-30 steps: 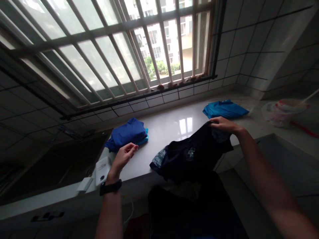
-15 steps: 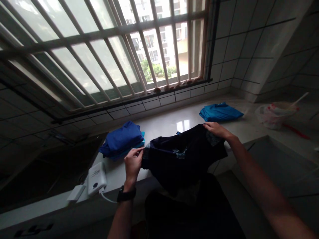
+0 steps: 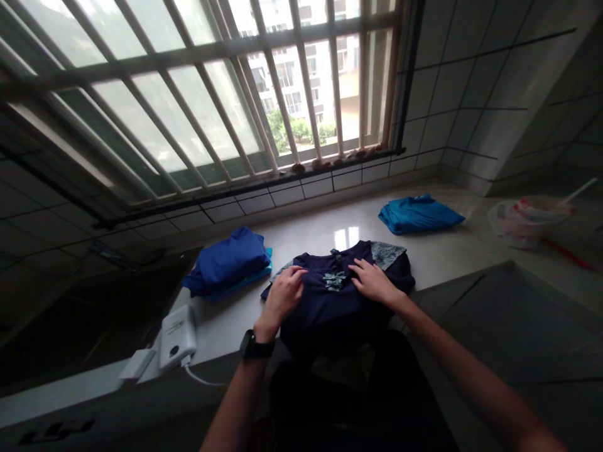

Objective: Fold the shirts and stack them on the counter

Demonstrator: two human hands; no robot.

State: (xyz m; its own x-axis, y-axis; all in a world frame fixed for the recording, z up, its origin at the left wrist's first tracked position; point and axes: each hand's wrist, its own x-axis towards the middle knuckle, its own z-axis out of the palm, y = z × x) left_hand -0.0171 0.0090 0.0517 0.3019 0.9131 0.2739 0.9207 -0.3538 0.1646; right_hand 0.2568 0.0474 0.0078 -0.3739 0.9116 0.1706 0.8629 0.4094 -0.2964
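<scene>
"Where's the shirt (image 3: 330, 307), and which way does it point?"

"Flat on the worktop (image 3: 226, 329) between both hands, collar toward the window, long axis running back toward the person."

"Its look?"

"Navy, patterned sleeves, a small bow (image 3: 334, 280) at the neck."

"Hands?"

"Apart, resting open on it, not gripping: left hand (image 3: 282, 298) by the blue clothes (image 3: 226, 260), right hand (image 3: 374, 282) nearer the teal clothes (image 3: 419, 215)."

"Changed?"

"Earlier they held it up; now it's laid down."

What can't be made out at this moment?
Head view:
Navy top: front partly covered by left hand and right hand; lower hem lost in shadow.
Wristwatch: display too dark to read.
White device: label too small to read.
Plastic bag: contents too blurred to tell.
</scene>
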